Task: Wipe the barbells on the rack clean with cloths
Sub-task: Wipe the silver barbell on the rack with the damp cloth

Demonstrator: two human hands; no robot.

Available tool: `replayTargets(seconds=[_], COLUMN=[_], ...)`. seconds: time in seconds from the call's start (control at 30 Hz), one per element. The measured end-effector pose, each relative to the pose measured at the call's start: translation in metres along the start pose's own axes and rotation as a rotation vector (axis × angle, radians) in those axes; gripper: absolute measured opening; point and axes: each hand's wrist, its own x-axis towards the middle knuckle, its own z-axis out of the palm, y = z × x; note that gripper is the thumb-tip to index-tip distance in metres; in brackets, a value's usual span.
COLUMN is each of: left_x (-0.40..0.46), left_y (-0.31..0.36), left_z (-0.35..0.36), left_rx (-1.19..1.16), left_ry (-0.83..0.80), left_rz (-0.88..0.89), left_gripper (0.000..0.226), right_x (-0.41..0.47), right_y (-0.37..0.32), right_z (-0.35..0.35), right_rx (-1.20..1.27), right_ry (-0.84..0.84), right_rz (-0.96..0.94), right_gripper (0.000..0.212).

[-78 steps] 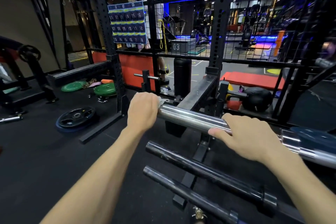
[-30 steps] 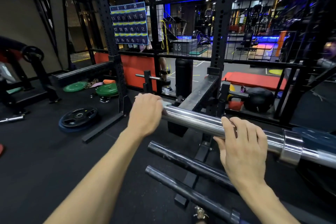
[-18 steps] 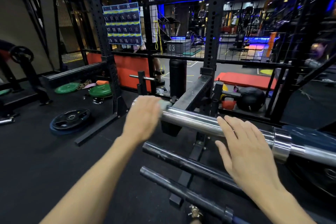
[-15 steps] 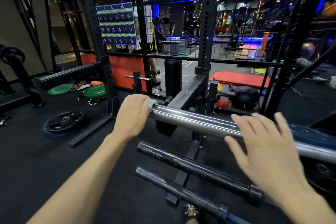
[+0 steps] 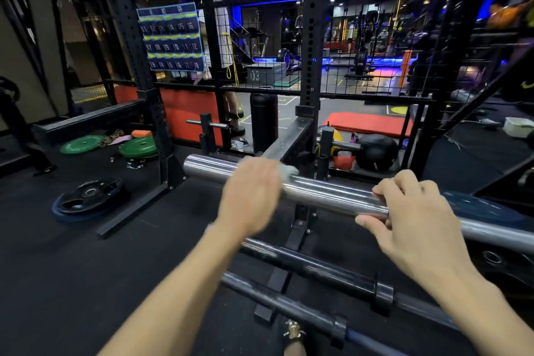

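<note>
Here, a chrome sleeve of the top barbell, lying across the rack from mid-left down toward the right edge. Left hand blurred, curled over the top of the sleeve partway along, with a pale cloth showing at the knuckles, pressed between palm and steel. Bare sleeve end jutting out to the left of that hand. Right hand further along the same sleeve: fingers bent over the top, thumb underneath, wrapped round the steel near where the sleeve narrows to the shaft. Both hands on the one bar, apart from each other, shiny steel bare between them.

Below, two darker bars lying on lower levels of the rack, roughly parallel to the top one, each with a collar toward the right. Just behind the right hand, a dark blue plate.

Further off on the black floor: a black plate lying flat at left, two green plates beyond it, a black upright beside them. Behind the rack, a black ball, a red kettlebell and a red mat. On the mesh at upper left, a blue numbered pocket organiser.
</note>
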Motion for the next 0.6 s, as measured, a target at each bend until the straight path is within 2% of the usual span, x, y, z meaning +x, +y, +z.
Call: replayTargets(seconds=[0.1,0.17,0.23,0.3,0.4,0.5,0.6], left_x=[-0.014,-0.010,0.000,0.007,0.014,0.014,0.004], left_y=[-0.041,-0.026,0.018,0.079,0.130,0.096,0.036], left_z=[-0.005,-0.001,0.008,0.016,0.020,0.017,0.010], left_rx=[0.042,0.072,0.066,-0.063,-0.243,-0.163,-0.070], left_ry=[0.017,0.046,0.025,0.015,0.017,-0.009,-0.001], left_rz=[-0.238,-0.307,-0.199,-0.103,-0.073,0.038,-0.013], left_gripper=[0.024,0.036,0.038,0.033,0.034,0.037,0.042], right_x=[-0.003,-0.004,-0.005,-0.006,-0.011,-0.016,-0.018], right_y=[-0.009,-0.011,-0.010,-0.009,-0.003,0.005,0.007], right_z=[0.004,0.007,0.010,0.012,0.013,0.014,0.017], right_rx=[-0.013,-0.017,-0.032,-0.040,-0.006,0.069,0.102], right_ry=[0.081,0.102,0.111,0.135,0.212,0.245,0.272], right_rz=[-0.033,-0.029,-0.023,-0.028,-0.044,-0.055,-0.068], right_gripper=[0.052,0.052,0.052,0.049,0.042,0.055,0.060])
